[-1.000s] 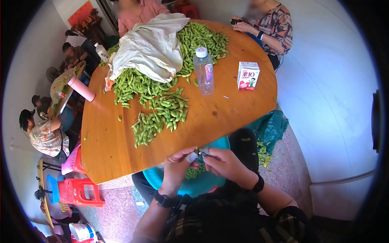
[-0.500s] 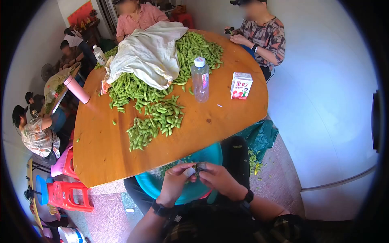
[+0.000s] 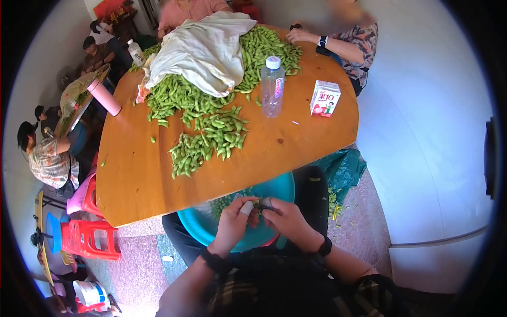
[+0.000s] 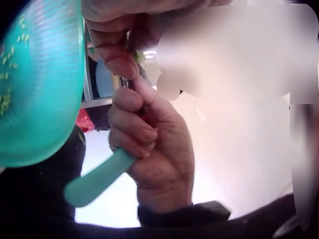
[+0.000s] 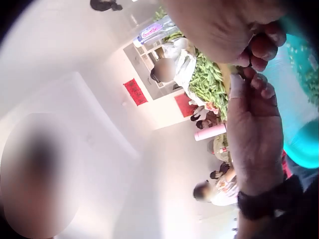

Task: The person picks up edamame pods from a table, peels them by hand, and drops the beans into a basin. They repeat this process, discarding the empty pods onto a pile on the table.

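Over the teal basin (image 3: pixel 198 228), my two hands meet at the fingertips. My left hand (image 3: pixel 230 223), with a white wrap on its thumb, pinches a small green soybean pod (image 4: pixel 140 58), mostly hidden by fingers. In my right hand (image 3: pixel 291 223) is a tool with a teal handle (image 4: pixel 99 179); the fingers curl round it, and its dark metal end, partly covered, lies close to the pod. Shelled green beans (image 3: pixel 218 206) lie in the basin below. A heap of green pods (image 3: pixel 208 142) covers part of the wooden table (image 3: pixel 142 185) in front.
A pale cloth (image 3: pixel 198 53) covers much of the heap. A clear bottle (image 3: pixel 272 95), a juice carton (image 3: pixel 325 100) and a pink flask (image 3: pixel 104 97) stand on the table. Other people sit around. Red stools (image 3: pixel 95 240) stand at left; a dark green bag (image 3: pixel 343 169) lies at right.
The head view has shifted slightly back and forth. Both hands stay together over the basin, with small finger movements around the pod and the tool.
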{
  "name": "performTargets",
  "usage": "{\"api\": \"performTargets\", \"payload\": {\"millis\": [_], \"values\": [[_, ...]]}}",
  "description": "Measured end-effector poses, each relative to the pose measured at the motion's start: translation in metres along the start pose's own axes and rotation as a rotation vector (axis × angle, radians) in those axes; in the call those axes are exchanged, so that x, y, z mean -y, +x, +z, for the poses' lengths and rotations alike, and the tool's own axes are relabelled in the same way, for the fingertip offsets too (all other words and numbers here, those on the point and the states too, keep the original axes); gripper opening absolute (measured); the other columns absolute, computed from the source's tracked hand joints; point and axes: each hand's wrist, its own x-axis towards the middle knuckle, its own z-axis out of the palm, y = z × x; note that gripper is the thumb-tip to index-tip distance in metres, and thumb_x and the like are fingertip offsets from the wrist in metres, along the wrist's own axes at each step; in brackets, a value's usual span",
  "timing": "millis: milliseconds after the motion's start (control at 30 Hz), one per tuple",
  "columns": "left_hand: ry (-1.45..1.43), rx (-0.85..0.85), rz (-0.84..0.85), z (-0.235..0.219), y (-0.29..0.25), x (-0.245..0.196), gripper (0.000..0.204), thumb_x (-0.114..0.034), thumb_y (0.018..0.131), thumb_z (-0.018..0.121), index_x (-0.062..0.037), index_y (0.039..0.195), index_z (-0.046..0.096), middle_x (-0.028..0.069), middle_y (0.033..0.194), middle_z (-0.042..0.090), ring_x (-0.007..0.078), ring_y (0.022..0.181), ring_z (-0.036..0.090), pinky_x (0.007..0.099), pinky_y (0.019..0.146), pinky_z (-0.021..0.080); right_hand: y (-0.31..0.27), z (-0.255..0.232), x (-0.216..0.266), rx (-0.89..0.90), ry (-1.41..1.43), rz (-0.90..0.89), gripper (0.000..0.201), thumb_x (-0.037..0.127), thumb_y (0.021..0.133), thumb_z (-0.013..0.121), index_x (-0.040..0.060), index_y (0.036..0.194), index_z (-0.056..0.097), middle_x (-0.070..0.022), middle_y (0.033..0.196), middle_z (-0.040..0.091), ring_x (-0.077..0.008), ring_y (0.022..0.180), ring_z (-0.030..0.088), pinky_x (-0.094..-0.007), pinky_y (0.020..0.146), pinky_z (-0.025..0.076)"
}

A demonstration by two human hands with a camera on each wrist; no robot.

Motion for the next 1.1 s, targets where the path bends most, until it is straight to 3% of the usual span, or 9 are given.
{"api": "performTargets", "payload": {"millis": [167,233,333,533,600,700,933,1067,1100], "values": [[-0.230,-0.009,-0.171,0.000,0.002,0.004,0.020,-0.007,0.101,0.042,-0.0002,0.115,0.053,0.0068,0.085,0.061,0.0117,0.070,0.056,0.0264,0.064,0.048,0.004,0.006,-0.010,-0.046,-0.317,-0.226,0.007,0.008,0.091,0.056,0.0015,0.091,0.057,-0.0171,0.073,0.060,-0.0359,0.064,0.061,-0.0390,0.055,0.046],[0.396,0.035,0.042,0.001,0.001,0.002,0.016,-0.003,0.098,0.042,-0.0007,0.112,0.050,0.0112,0.089,0.061,0.0192,0.076,0.061,0.0308,0.069,0.049,0.002,0.008,-0.008,-0.083,-0.488,-0.321,0.006,0.008,0.089,0.056,0.0020,0.090,0.056,-0.0224,0.079,0.059,-0.0443,0.075,0.058,-0.0456,0.058,0.046],[0.545,-0.002,0.355,0.005,0.006,0.015,0.017,0.002,0.094,0.043,-0.0007,0.110,0.048,0.0162,0.092,0.061,0.0291,0.083,0.064,0.0362,0.075,0.050,-0.001,0.007,-0.008,-0.084,-0.593,-0.356,0.007,0.010,0.089,0.057,0.0027,0.088,0.055,-0.0211,0.078,0.061,-0.0425,0.074,0.060,-0.0482,0.059,0.046],[0.481,-0.046,0.185,0.008,0.013,0.025,0.022,0.005,0.088,0.046,-0.0004,0.108,0.053,0.0188,0.089,0.063,0.0335,0.087,0.065,0.0403,0.082,0.051,-0.002,-0.014,-0.019,-0.257,-0.613,-0.342,0.009,0.009,0.086,0.059,0.0054,0.094,0.063,-0.0204,0.081,0.062,-0.0408,0.075,0.062,-0.0459,0.061,0.049],[0.936,-0.042,0.502,-0.006,0.014,0.033,0.018,0.004,0.086,0.052,-0.0006,0.100,0.061,0.0170,0.086,0.064,0.0316,0.080,0.064,0.0394,0.078,0.051,-0.007,-0.040,-0.013,-0.402,-0.667,-0.282,0.013,0.011,0.087,0.060,0.0055,0.097,0.065,-0.0218,0.080,0.061,-0.0410,0.074,0.063,-0.0456,0.062,0.049],[1.055,-0.138,0.731,-0.016,0.001,-0.010,0.014,0.001,0.083,0.059,-0.0016,0.095,0.066,0.0161,0.084,0.063,0.0332,0.077,0.062,0.0405,0.072,0.051,-0.026,-0.110,-0.043,-0.493,-0.939,-0.064,0.019,0.009,0.089,0.056,0.0015,0.105,0.062,-0.0249,0.080,0.063,-0.0444,0.075,0.062,-0.0515,0.065,0.048],[1.138,-0.843,0.495,-0.079,0.041,-0.062,0.012,-0.004,0.081,0.066,0.0004,0.091,0.061,0.0167,0.085,0.062,0.0396,0.079,0.062,0.0458,0.070,0.052,-0.057,-0.146,-0.065,-0.587,-0.934,-0.044,0.015,0.008,0.090,0.053,0.0008,0.100,0.062,-0.0259,0.079,0.063,-0.0449,0.076,0.062,-0.0522,0.064,0.046],[1.165,-0.811,0.416,-0.096,0.052,-0.059,0.014,-0.004,0.081,0.066,0.0003,0.094,0.064,0.0179,0.088,0.064,0.0404,0.082,0.062,0.0464,0.074,0.052,-0.041,-0.108,-0.040,-0.435,-0.779,-0.034,0.016,0.009,0.089,0.057,0.0021,0.103,0.062,-0.0260,0.079,0.062,-0.0436,0.075,0.062,-0.0469,0.061,0.046],[1.170,-0.776,0.522,-0.105,0.053,-0.057,0.018,-0.005,0.081,0.068,0.0006,0.098,0.066,0.0153,0.087,0.066,0.0311,0.076,0.065,0.0389,0.068,0.053,-0.035,-0.097,-0.029,-0.439,-0.776,-0.027,0.016,0.009,0.089,0.057,0.0021,0.103,0.062,-0.0260,0.079,0.062,-0.0436,0.075,0.062,-0.0469,0.061,0.046]]}}
